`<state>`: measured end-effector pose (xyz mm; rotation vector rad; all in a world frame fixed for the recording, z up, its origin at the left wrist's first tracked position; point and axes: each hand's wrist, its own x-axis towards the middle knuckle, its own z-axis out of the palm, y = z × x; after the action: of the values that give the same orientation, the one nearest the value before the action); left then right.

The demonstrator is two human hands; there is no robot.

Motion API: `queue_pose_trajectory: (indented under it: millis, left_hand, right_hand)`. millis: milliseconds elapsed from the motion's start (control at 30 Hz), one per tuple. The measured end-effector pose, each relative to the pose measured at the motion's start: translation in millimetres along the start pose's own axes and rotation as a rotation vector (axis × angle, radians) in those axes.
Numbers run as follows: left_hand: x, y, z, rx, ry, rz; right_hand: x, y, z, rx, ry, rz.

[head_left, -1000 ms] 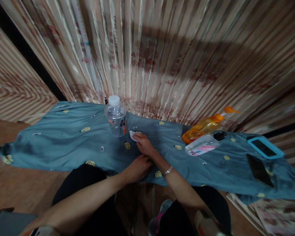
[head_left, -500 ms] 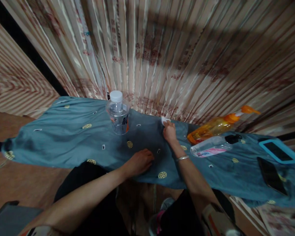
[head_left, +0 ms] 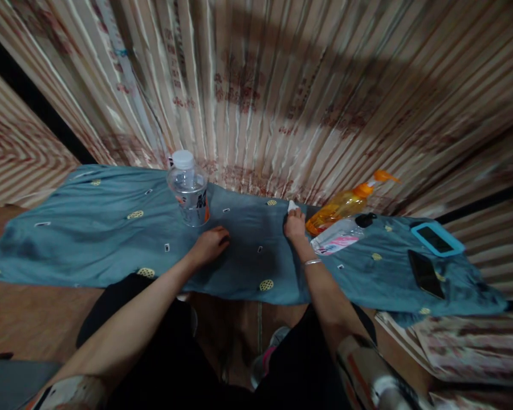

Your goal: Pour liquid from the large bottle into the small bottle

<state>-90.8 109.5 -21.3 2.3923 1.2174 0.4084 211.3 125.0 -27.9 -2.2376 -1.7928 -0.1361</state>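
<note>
My left hand (head_left: 211, 245) is over the teal patterned cloth (head_left: 239, 273), its fingers loosely bent and nothing visible in them. Just beyond it stands a clear plastic bottle (head_left: 192, 199) with a white cap, upright and apart from the hand. Near the cloth's far edge, my right hand (head_left: 294, 225) is closed on a small white wad (head_left: 292, 205), which looks like tissue; most of it is hidden by the fingers. To the right of that hand, an orange pump bottle (head_left: 337, 209) and a clear bottle with a black top (head_left: 338, 236) lie on their sides.
A blue-framed device with a dark screen (head_left: 436, 238) and a black phone (head_left: 426, 274) lie at the right end of the cloth. A pleated, printed curtain (head_left: 248, 85) hangs right behind the far edge. Black poles (head_left: 38, 97) cross at the sides.
My left hand has moved left and away from me, closer to the clear bottle. My right hand still grips the white wad near the far edge, now closer to the orange bottle. The view has shifted.
</note>
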Motion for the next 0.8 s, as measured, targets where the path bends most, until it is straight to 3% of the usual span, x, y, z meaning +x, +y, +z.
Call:
queue_pose_trajectory:
  millis: [67,167,267,367,433,533,700,800]
  left_hand:
    - [3,-1,-0.2,0.002,0.032,-0.027]
    - [7,-4,-3.5,0.009,0.078,-0.068]
    - [7,-8,-10.7,0.017,0.133,-0.118]
    - [2,-12,-16.9,0.024,0.171,-0.16]
    - [-5,-14,-18.6,0.024,0.181,-0.172]
    - [-16,-17,-18.1,0.021,0.174,-0.175]
    - [-33,-16,-14.5,0.017,0.126,-0.146]
    - [-41,-8,-10.9,0.017,0.086,-0.105]
  right_hand:
    - [-7,-26,5,0.024,-0.006,0.012]
    - [-41,-87,12,0.1,-0.039,-0.086]
    - [-96,-149,12,0.204,-0.095,-0.314]
    - [-148,-177,4,0.281,-0.148,-0.547]
    - [-171,-163,-2,0.29,-0.164,-0.684]
    - [-181,-97,-14,0.255,-0.155,-0.66]
    - [-171,37,-31,0.137,0.003,-0.249]
    - [-169,60,-27,0.117,0.105,0.0]
